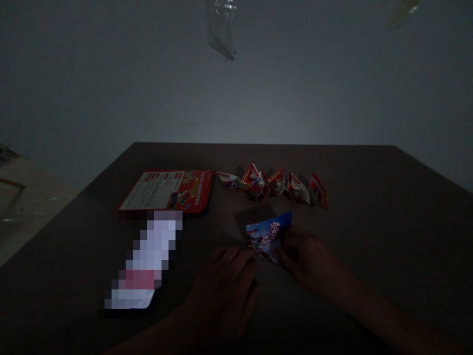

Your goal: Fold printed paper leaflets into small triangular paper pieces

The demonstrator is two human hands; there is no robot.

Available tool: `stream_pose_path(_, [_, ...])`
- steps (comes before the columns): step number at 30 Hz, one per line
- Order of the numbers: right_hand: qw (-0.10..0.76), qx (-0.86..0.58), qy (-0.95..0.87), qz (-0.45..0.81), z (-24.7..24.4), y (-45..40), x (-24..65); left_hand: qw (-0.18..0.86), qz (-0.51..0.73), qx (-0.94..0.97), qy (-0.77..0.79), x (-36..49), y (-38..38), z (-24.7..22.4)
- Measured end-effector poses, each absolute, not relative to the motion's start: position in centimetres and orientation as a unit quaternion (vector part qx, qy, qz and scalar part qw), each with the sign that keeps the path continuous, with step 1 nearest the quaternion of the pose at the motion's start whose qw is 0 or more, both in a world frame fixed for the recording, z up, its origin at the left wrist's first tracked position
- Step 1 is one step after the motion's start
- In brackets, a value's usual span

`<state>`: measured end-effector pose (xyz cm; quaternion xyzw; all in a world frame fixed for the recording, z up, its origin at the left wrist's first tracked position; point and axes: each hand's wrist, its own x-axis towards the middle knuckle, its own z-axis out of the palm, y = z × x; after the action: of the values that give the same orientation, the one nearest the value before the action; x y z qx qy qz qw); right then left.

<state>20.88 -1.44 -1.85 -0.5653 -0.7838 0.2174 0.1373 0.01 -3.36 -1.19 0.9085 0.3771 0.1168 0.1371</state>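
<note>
A small blue printed card (268, 234) with white and red lettering stands bent and tilted above the dark table. My right hand (305, 251) pinches its right side between thumb and fingers. At the card's lower left edge, my left hand (231, 283) is curled with its fingertips against it; its grip is hard to see in the dim light. Just beyond the card, several folded red-and-white printed papers (255, 182) stand in a loose row.
A red-and-white printed packet (166, 192) lies at the left on the table (362, 197). In front of it is a phone (142, 266) with a lit, blurred-out screen. A clear plastic piece (221, 29) hangs before the grey wall.
</note>
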Motion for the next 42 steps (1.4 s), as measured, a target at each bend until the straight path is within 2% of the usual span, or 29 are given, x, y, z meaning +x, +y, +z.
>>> stream_pose_path(11, [0.133,-0.578,-0.779,0.204,-2.1,-1.3,20.9,0.137,0.118,0.909,0.374,0.1,-3.2,-1.1])
stream_pose_path(27, [0.13,-0.576,-0.782,0.196,-2.1,-1.3,21.0,0.113,0.059,0.908,0.398,0.9,-3.4,-1.4])
stream_pose_path(42, [0.142,-0.568,-0.784,0.206,-2.4,-1.3,21.2,0.092,0.078,0.903,0.413,1.6,-3.6,-1.7])
